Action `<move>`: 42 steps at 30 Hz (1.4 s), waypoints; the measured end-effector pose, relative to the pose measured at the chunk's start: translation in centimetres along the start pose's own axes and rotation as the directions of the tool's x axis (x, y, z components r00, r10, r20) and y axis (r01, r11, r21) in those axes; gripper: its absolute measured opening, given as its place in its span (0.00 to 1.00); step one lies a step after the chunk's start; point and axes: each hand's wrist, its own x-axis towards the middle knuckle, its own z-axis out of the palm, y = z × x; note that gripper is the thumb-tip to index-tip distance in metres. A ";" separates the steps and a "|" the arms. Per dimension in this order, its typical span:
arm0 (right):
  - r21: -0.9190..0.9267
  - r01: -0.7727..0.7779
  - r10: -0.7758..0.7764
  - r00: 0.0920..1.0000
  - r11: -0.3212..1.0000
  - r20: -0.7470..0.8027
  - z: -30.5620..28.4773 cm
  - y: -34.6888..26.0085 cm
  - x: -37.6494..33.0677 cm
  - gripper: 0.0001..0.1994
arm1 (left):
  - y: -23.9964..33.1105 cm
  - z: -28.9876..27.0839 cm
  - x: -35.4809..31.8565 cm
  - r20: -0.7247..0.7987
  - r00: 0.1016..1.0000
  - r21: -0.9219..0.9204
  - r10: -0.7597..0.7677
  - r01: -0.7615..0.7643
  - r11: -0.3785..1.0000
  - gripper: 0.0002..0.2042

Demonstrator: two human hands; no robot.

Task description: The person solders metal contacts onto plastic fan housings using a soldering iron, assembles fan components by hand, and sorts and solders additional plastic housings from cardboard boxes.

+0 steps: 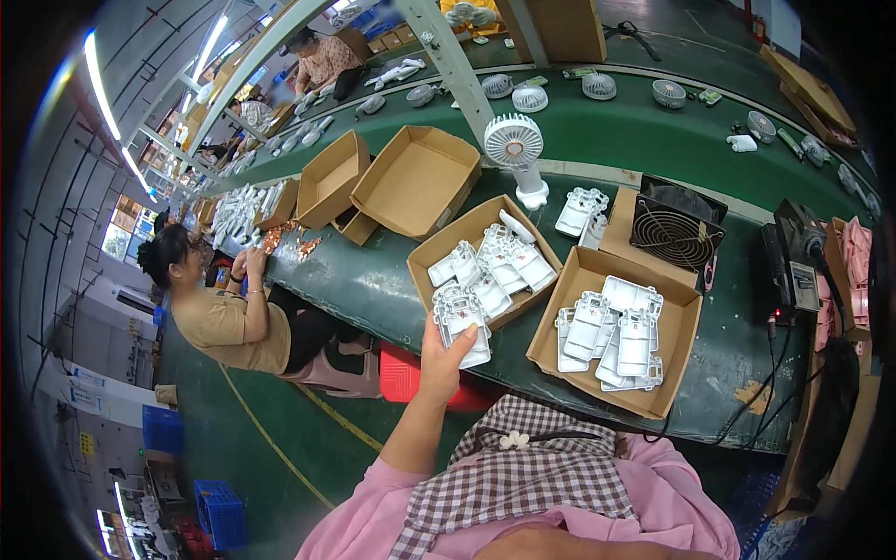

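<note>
Left hand (444, 359): fingers clamped on white plastic fan housing (462, 322), at near edge of cardboard box (439, 254).
Right hand: out of view.

left hand (441, 359) raised, fingers closed, forearm extended

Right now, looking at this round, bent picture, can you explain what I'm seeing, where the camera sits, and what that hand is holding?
The camera is worn on a person's head and looks down; its wide lens bends straight edges. The left hand reaches forward and grips a white plastic part at the edge of a cardboard box full of similar parts. A second box to the right holds more. Both sit on a long green workbench, along with empty boxes and a small white fan. The right hand is out of view. Another person sits further along on the left.
</note>
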 end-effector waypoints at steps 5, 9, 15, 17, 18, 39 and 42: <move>0.014 -0.003 0.003 1.000 1.000 -0.023 0.0 0.5 -1.6 0.20 | -0.6 0.2 0.2 0.035 0.997 0.085 0.071 -0.074 0.994 0.21; 0.044 -0.025 0.026 1.000 0.999 -0.015 -0.3 1.0 -4.8 0.20 | -0.6 0.7 0.5 0.019 0.988 0.105 0.155 -0.156 0.982 0.22; 0.084 -0.110 0.113 0.993 0.990 -0.028 -0.8 -0.1 -9.8 0.20 | -1.4 1.7 0.9 0.001 0.981 0.118 0.193 -0.192 0.974 0.22; 0.174 -0.207 0.213 0.977 0.963 -0.014 -1.5 -0.9 -11.7 0.20 | -1.4 2.0 1.1 0.003 0.979 0.129 0.205 -0.204 0.970 0.22; 0.106 -0.200 0.200 0.980 0.974 0.009 -1.9 -1.2 -12.9 0.20 | -1.3 2.2 1.1 -0.023 0.984 0.122 0.177 -0.173 0.977 0.22; -0.154 0.260 -0.295 0.689 0.953 -0.662 -10.9 -15.6 -16.7 0.27 | 2.0 8.1 4.2 0.451 0.875 -0.334 -0.175 0.347 0.876 0.17; -0.245 0.150 -0.278 0.697 0.958 -0.661 -11.0 -15.9 -15.8 0.29 | 2.0 8.6 4.3 0.434 0.874 -0.277 -0.219 0.360 0.891 0.16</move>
